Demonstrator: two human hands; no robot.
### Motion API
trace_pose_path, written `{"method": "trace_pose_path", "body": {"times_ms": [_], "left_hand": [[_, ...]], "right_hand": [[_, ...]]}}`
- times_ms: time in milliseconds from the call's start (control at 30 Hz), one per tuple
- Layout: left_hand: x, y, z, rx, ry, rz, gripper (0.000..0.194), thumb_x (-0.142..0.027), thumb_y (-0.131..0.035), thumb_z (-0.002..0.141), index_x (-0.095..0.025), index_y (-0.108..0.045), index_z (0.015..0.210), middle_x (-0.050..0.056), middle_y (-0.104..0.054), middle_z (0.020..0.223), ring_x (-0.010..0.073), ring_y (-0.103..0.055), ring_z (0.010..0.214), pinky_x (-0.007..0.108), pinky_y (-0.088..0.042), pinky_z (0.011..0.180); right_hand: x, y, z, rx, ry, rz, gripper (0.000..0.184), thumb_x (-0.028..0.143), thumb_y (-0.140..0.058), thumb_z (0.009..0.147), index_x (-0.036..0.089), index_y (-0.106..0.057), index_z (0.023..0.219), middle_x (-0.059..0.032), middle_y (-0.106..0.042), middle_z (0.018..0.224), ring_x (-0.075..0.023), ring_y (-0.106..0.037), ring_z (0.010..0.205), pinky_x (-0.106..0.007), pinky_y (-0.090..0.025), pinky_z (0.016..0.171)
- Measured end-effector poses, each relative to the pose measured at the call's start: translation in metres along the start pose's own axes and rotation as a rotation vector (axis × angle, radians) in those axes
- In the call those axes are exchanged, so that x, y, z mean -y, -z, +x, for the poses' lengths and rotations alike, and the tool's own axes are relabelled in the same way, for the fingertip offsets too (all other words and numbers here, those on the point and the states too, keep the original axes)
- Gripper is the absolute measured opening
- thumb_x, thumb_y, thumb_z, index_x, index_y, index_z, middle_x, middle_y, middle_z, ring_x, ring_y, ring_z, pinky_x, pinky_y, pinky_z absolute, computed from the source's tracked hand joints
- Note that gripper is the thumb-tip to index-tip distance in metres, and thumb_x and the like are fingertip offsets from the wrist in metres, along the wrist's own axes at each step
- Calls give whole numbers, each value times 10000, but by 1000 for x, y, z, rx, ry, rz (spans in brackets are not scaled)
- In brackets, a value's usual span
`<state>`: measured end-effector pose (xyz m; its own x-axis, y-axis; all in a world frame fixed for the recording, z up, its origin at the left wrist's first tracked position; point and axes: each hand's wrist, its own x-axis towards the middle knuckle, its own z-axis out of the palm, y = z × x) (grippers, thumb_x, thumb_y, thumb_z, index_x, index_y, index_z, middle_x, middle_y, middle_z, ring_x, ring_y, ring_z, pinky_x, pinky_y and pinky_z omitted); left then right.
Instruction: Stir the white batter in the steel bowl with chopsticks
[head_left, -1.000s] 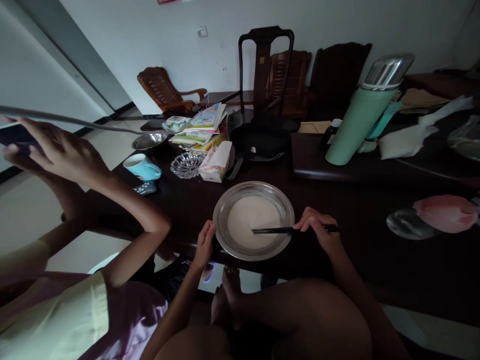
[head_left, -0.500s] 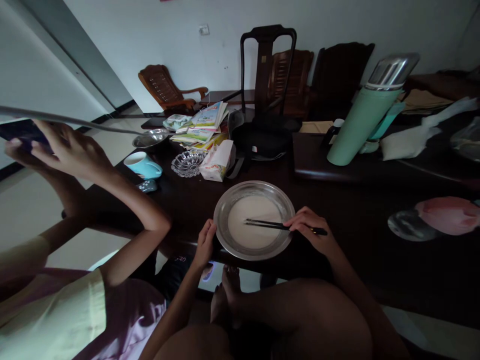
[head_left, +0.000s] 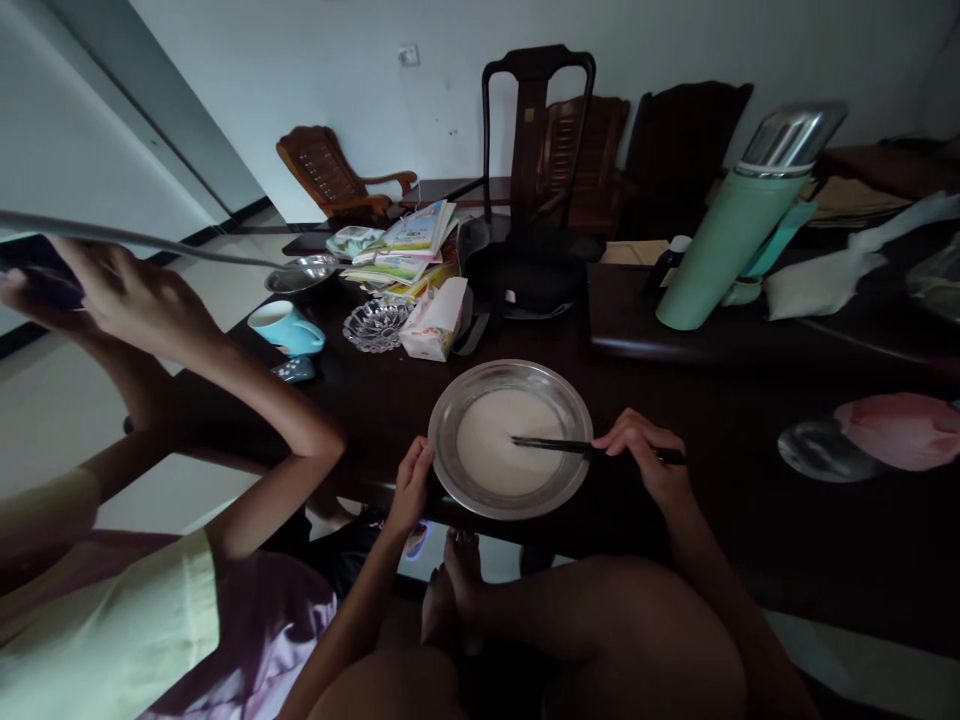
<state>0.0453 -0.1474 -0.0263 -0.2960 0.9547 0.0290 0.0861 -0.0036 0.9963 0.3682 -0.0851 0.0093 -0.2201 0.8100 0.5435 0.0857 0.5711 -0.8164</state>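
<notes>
A round metal bowl (head_left: pixel 450 420) with pale batter (head_left: pixel 502 452) in it sits at the near edge of a dark wooden table (head_left: pixel 750 520). My left hand (head_left: pixel 411 487) grips the bowl's left rim, fingers closed on it. My right hand (head_left: pixel 643 458) is at the bowl's right rim and holds a pair of dark chopsticks (head_left: pixel 551 445), whose tips lie in the batter. My bare knees show below the table edge.
Another person sits at my left, arms raised, holding a phone (head_left: pixel 37 280). On the table stand a blue mug (head_left: pixel 285 328), a glass dish (head_left: pixel 375 325), a carton (head_left: pixel 435 320), books (head_left: pixel 405 250), a green thermos (head_left: pixel 724 245) and a pink lid (head_left: pixel 900 430). Wooden chairs (head_left: pixel 536 150) stand behind.
The chopstick tips swung left across the batter and then back toward the right, my right hand moving with them. My left hand stayed on the rim.
</notes>
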Motion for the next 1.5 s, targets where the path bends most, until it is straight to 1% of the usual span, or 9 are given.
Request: {"method": "trace_pose_path", "body": {"times_ms": [67,200,367,567,733,933,1100,1300,1500], "left_hand": [[0,0,0,2,-2,2,413,-587,-551,862,-208,-483,713,-43,-405,647,129,-359,607,240,-342,581],[2,1,1,-2,-7,19,410,-585,-544,868,-207,-485,719,-42,-415,653,130,-368,615,238,-342,580],[3,1,1,3,-5,18,410,-588,-546,863,-209,-483,717,-42,-414,651,132,-360,611,244,-338,579],[3,1,2,-2,-11,15,404,-573,-548,870,-207,-478,714,-43,-411,651,130,-358,619,244,-333,584],[4,0,0,-5,13,-15,381,-545,-541,888,-207,-471,724,-45,-399,656,128,-348,615,240,-328,580],[5,1,1,1,13,-16,374,-542,-531,898,-211,-464,738,-46,-404,664,129,-348,626,241,-321,585],[2,1,2,14,-26,19,419,-586,-548,867,-208,-467,705,-45,-398,655,132,-348,626,248,-325,593],[2,-1,4,4,-14,-1,438,-620,-558,839,-212,-468,707,-46,-401,649,134,-355,613,249,-329,586],[3,-1,2,-1,3,20,427,-606,-545,850,-213,-461,706,-47,-396,646,132,-355,613,244,-334,589]], "right_hand": [[0,0,-1,33,-8,44,397,339,-479,984,246,-685,658,-29,-751,715,-196,-597,659,-383,-461,668],[0,-2,0,141,-18,-46,262,330,-565,945,260,-727,751,-22,-782,839,-209,-609,769,-384,-472,717],[-2,2,-1,-53,-17,4,383,323,-486,982,254,-687,664,-26,-750,728,-201,-580,690,-378,-449,670],[2,-3,1,171,-7,-46,209,284,-583,935,266,-731,789,-14,-782,870,-211,-614,803,-384,-471,746],[-2,1,-1,-48,27,-4,362,275,-479,987,256,-685,690,-4,-757,751,-188,-570,699,-362,-438,681],[0,-1,0,162,7,-28,235,256,-564,947,253,-709,762,-8,-780,848,-195,-595,773,-358,-455,716],[-2,2,-1,-39,43,6,363,267,-478,988,254,-686,691,-10,-755,747,-185,-572,684,-359,-434,677],[2,-3,1,175,7,-46,219,273,-581,936,263,-724,771,-9,-782,860,-204,-611,787,-372,-463,731],[-3,3,-1,-55,6,35,388,286,-469,990,254,-677,663,0,-747,719,-182,-572,673,-356,-437,665]]}}
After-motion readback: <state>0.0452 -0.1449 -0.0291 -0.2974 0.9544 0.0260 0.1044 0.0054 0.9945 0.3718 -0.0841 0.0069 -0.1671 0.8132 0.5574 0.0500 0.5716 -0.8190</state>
